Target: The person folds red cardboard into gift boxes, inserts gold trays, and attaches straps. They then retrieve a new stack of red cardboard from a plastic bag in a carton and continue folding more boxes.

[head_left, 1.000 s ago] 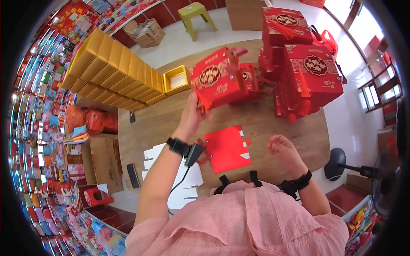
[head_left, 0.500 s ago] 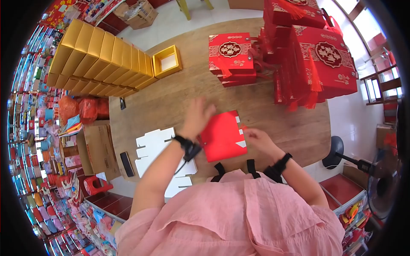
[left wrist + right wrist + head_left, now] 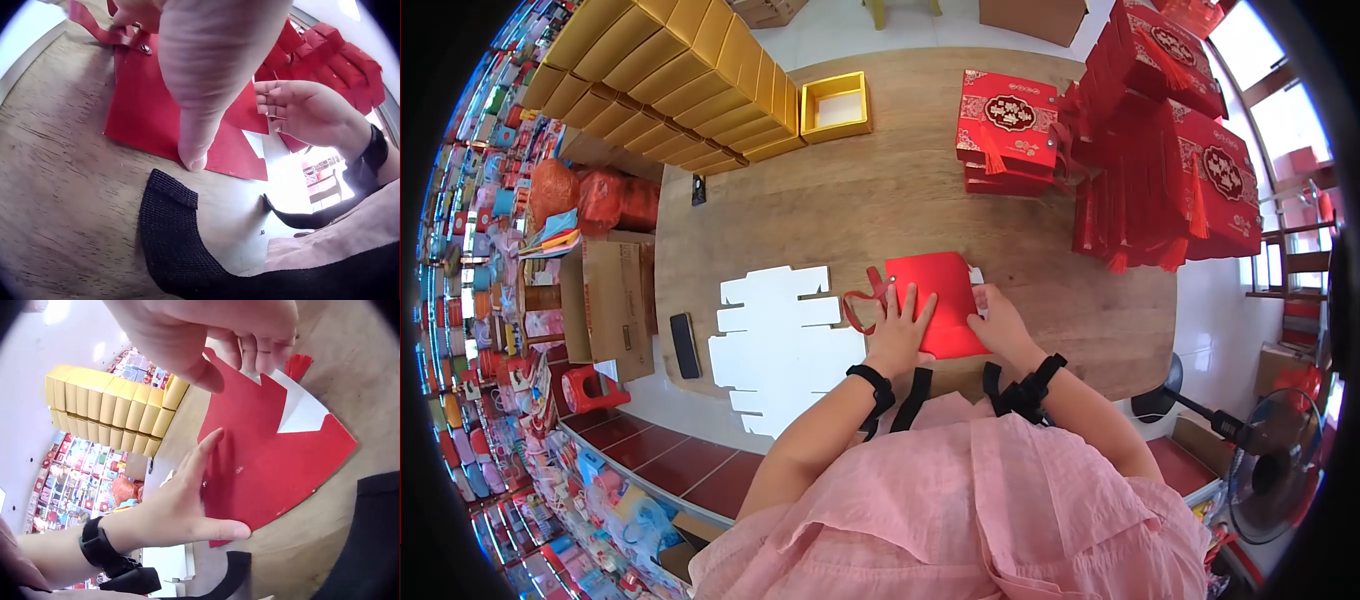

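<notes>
A flattened red gift box (image 3: 945,300) lies on the table right in front of me, with a red ribbon handle (image 3: 863,300) at its left side. My left hand (image 3: 903,335) presses on it with fingers spread and thumb near its front edge. At its right edge, my right hand (image 3: 1005,325) pinches a raised panel (image 3: 244,394), thumb on the red face and fingers curled at the rim. White shows under that panel in the right wrist view, and a red tassel (image 3: 299,366) pokes out beside it. White die-cut cardboard (image 3: 785,345) lies flat to the left.
A tall stack of gold boxes (image 3: 690,75) stands back left, beside one open gold box (image 3: 837,108). Finished red gift boxes (image 3: 1010,125) with tassels are piled back right. A phone (image 3: 685,345) lies by the left table edge; a fan (image 3: 1270,465) stands at right.
My left hand has set a finished red box down at the back and come to rest on the flattened one. My right hand has moved in to its right edge and raised a panel.
</notes>
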`<state>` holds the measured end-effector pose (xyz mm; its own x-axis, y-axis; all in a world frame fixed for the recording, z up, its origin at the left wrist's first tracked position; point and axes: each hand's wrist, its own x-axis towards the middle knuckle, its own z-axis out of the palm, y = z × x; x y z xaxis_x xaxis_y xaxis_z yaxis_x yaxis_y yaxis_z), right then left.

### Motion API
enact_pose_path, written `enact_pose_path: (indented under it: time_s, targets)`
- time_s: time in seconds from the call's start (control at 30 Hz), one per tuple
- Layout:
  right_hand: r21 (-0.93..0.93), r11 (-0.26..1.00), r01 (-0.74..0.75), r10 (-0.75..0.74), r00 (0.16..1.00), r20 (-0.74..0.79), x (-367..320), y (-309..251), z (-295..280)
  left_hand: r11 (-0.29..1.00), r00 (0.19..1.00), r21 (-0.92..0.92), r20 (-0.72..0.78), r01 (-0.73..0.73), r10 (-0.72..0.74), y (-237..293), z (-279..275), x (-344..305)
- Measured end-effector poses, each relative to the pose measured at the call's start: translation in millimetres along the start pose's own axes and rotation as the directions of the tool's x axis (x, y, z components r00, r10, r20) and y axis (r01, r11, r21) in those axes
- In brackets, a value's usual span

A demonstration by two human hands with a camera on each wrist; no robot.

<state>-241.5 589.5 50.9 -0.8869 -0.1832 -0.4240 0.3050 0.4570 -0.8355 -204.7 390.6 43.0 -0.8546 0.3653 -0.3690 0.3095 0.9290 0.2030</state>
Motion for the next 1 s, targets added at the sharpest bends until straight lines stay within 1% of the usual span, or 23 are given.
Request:
enact_pose_path:
  time_s: [0.1, 0.2, 0.23, 0.27, 0.3, 0.37, 0.4, 0.47, 0.5, 0.53, 0.57, 0.6, 0.63, 0.67, 0.7, 0.73, 0.77, 0.8, 0.83, 0.87, 0.93, 0.97, 1.0]
  targets:
    - [-0.020, 0.998, 0.067, -0.067, 0.998, -0.006, -2, 5, 4, 1.000, 1.000, -0.014, -0.011, 0.002, -0.002, 0, 0, 0]
    - [-0.022, 0.999, -0.023, 0.022, 1.000, -0.013, 2, 12, 2, 0.999, 0.999, -0.054, -0.047, -0.004, 0.001, -3, 8, -1]
    - [0.242, 0.955, -0.171, 0.142, 0.981, 0.135, 6, 23, -2, 0.999, 0.999, -0.052, -0.049, -0.007, 0.005, -5, 11, -2]
    - [0.461, 0.820, -0.339, 0.211, 0.928, 0.307, 6, 21, -6, 0.994, 0.996, -0.109, -0.084, -0.029, 0.020, -6, 13, -3]
    - [0.462, 0.819, -0.339, 0.211, 0.928, 0.307, 5, 20, -6, 0.985, 0.992, -0.166, -0.119, -0.051, 0.032, -7, 15, -6]
    - [0.333, 0.778, -0.532, 0.366, 0.816, 0.448, -3, 17, -6, 0.981, 0.990, -0.169, -0.121, -0.096, 0.076, -7, 15, -11]
    - [0.335, 0.775, -0.536, 0.368, 0.814, 0.449, -5, 19, -5, 0.975, 0.985, -0.172, -0.127, -0.141, 0.121, -5, 11, -13]
    - [0.529, 0.619, -0.581, 0.314, 0.800, 0.510, -9, 18, -5, 0.986, 0.986, -0.125, -0.137, -0.113, 0.096, 3, -2, -19]
    - [0.530, 0.617, -0.581, 0.315, 0.800, 0.511, -11, 14, -6, 0.994, 0.986, -0.077, -0.153, -0.081, 0.069, 6, -10, -22]
    - [0.601, 0.566, -0.564, 0.245, 0.811, 0.531, -13, 8, -7, 0.994, 0.986, -0.076, -0.153, -0.081, 0.068, 7, -14, -23]
    - [0.666, 0.506, -0.547, 0.174, 0.822, 0.543, -17, -2, -11, 0.991, 0.965, -0.061, -0.244, -0.116, 0.098, 8, -16, -25]
    - [0.668, 0.506, -0.546, 0.173, 0.823, 0.542, -23, -17, -20, 0.988, 0.934, -0.043, -0.334, -0.151, 0.128, 8, -21, -25]
    - [0.625, 0.647, -0.438, 0.128, 0.870, 0.477, -27, -36, -32, 0.988, 0.933, -0.041, -0.337, -0.152, 0.129, 6, -28, -25]
    - [0.558, 0.767, -0.317, 0.071, 0.906, 0.418, -26, -46, -39, 0.979, 0.935, -0.172, -0.352, -0.111, 0.045, -1, -38, -25]
    - [0.474, 0.880, -0.031, -0.126, 0.947, 0.295, -20, -38, -49, 0.951, 0.933, -0.301, -0.356, -0.069, -0.045, -7, -49, -27]
    - [0.475, 0.879, -0.028, -0.131, 0.946, 0.298, -20, -34, -57, 0.952, 0.933, -0.298, -0.358, -0.065, -0.049, -13, -61, -29]
    - [0.485, 0.842, 0.237, -0.269, 0.963, -0.003, -29, -49, -68, 0.869, 0.920, -0.495, -0.335, 0.010, -0.202, -18, -76, -32]
    - [0.414, 0.770, 0.486, -0.388, 0.871, -0.301, -32, -59, -74, 0.739, 0.895, -0.669, -0.283, 0.072, -0.344, -20, -94, -35]
    - [0.414, 0.766, 0.492, -0.394, 0.868, -0.302, -27, -61, -71, 0.603, 0.906, -0.779, -0.115, 0.172, -0.407, -17, -120, -41]
    - [0.490, 0.737, 0.466, -0.398, 0.884, -0.244, -20, -62, -66, 0.608, 0.906, -0.776, -0.120, 0.170, -0.406, -20, -122, -42]
    - [0.562, 0.702, 0.437, -0.404, 0.895, -0.190, -15, -62, -62, 0.158, 0.951, -0.973, -0.203, -0.169, -0.232, -23, -123, -44]
    - [0.729, 0.643, 0.233, -0.401, 0.914, 0.061, -15, -61, -62, 0.129, 0.970, -0.988, -0.113, -0.087, -0.216, -25, -125, -46]
    - [0.819, 0.574, -0.013, -0.420, 0.854, 0.307, -14, -60, -61, 0.132, 0.970, -0.987, -0.113, -0.086, -0.216, -21, -126, -45]
